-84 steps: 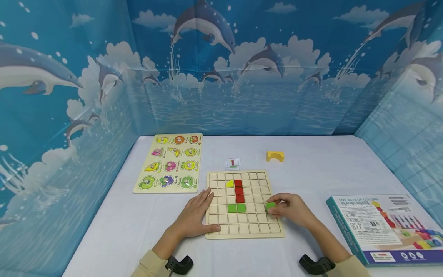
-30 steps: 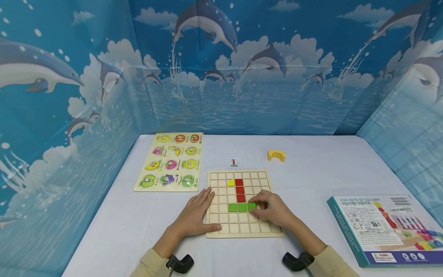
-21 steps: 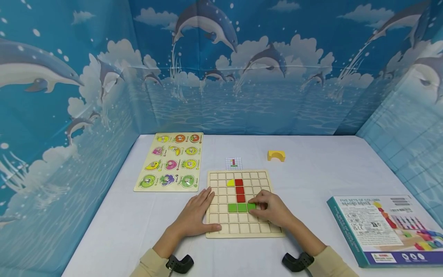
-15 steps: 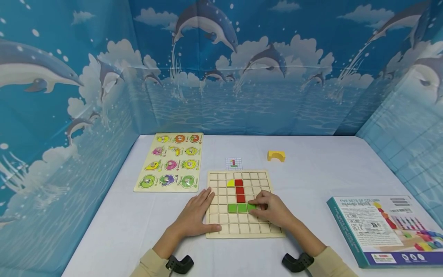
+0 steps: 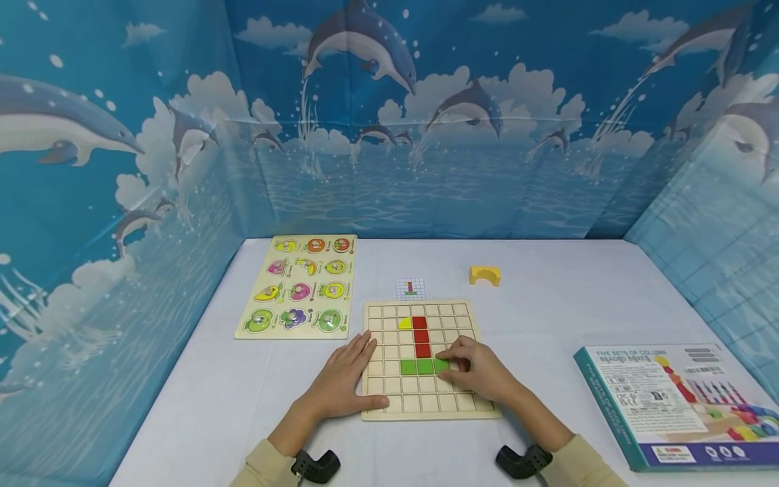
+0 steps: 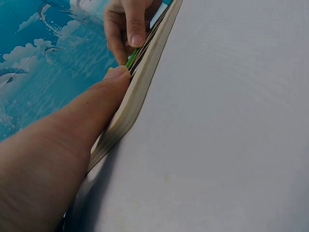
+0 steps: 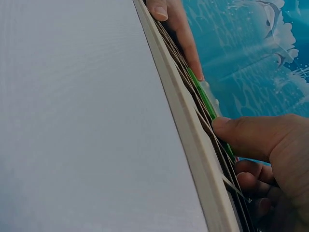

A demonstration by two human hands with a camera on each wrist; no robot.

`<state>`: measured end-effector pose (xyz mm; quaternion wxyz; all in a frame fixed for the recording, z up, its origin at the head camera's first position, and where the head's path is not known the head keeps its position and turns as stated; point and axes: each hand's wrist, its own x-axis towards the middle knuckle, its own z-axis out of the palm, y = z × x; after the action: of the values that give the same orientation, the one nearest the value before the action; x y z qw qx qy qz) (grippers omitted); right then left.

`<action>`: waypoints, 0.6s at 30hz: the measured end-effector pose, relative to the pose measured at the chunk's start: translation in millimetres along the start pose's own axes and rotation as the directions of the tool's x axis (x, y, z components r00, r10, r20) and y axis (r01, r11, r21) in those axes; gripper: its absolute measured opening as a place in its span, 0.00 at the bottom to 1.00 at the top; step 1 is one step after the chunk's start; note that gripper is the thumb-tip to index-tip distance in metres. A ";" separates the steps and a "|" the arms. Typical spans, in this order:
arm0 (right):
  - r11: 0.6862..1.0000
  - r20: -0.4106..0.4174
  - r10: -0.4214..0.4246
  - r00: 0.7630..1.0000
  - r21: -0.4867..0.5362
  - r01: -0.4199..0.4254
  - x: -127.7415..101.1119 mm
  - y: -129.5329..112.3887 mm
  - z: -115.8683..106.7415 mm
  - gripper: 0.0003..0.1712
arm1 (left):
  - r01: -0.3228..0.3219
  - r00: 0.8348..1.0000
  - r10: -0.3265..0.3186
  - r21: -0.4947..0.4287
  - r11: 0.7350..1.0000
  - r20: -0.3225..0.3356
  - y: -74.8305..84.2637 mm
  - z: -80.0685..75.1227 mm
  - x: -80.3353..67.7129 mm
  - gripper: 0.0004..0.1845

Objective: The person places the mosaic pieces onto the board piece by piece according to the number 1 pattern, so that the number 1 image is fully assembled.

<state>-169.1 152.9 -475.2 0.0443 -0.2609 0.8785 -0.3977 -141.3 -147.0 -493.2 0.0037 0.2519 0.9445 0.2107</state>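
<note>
A wooden grid board lies on the white table. My left hand rests on its left edge, fingers straight and thumb stretched over the near corner. With thumb and fingertips my right hand pinches a green square tile, which sits in the grid at the right end of a row of green tiles. Above that row stand red tiles in a column, with a yellow round-edged tile left of the top one. In the right wrist view my thumb touches the green row.
Beyond the board lies a small pattern card showing a similar figure. A yellow arch block stands behind to the right. A fruit puzzle board is at back left, and a flat toy box at front right.
My right hand has carried the green tile left from the board's right side to the end of the green row. Over the last second it stays there. My left hand has not moved.
</note>
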 end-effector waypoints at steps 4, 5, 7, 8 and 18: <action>1.000 -0.003 -0.012 1.000 0.003 0.012 0.0 0.1 -0.7 0.18 | -0.003 1.000 0.003 -0.004 1.000 -0.002 0.5 -0.3 0.4 0.57; 1.000 -0.003 -0.015 1.000 0.005 0.015 -0.1 0.4 -0.7 0.18 | -0.004 1.000 0.004 -0.004 1.000 -0.002 0.7 -0.5 0.5 0.57; 1.000 -0.005 -0.021 1.000 0.007 0.021 0.0 1.2 -0.8 0.18 | -0.006 1.000 0.006 -0.005 1.000 -0.003 0.9 -0.8 0.6 0.57; 1.000 -0.005 -0.022 1.000 0.009 0.022 0.0 1.7 -0.7 0.18 | -0.007 1.000 0.007 -0.005 1.000 -0.004 1.0 -1.0 0.7 0.57; 1.000 -0.013 -0.016 1.000 0.010 0.016 -1.5 4.4 0.0 0.19 | -0.022 1.000 0.022 -0.011 1.000 -0.016 1.2 -0.9 0.1 0.57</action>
<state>-169.7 156.0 -478.5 0.0367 -0.2651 0.8745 -0.4044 -140.9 -146.4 -491.9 -0.0049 0.2605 0.9405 0.2181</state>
